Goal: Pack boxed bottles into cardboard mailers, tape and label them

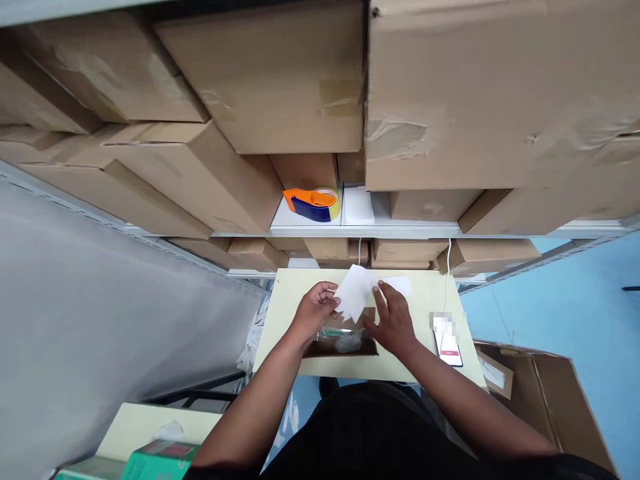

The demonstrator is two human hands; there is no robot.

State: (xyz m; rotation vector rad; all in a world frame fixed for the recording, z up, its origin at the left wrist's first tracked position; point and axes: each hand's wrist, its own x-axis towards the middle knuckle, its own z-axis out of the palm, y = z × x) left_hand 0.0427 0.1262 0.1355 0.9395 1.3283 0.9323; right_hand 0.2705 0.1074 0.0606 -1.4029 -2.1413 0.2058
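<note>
Above the table, my left hand [316,309] pinches the left edge of a white paper sheet [354,292] with an uneven lower edge. My right hand [393,317] is at the sheet's right side with its fingers apart; whether the fingertips touch the paper is hard to tell. Below both hands sits an open cardboard box [367,348], partly hidden by the paper and hands. Clear plastic wrapping [349,341] shows inside it. Another white paper [399,285] lies on the table behind my right hand.
A phone [448,339] lies at the right of the pale table [280,303]. On the shelf stand an orange and blue tape dispenser [314,204], a white stack [358,205] and several cardboard boxes [280,80]. A large open carton [555,393] is at the lower right, a green box [157,460] lower left.
</note>
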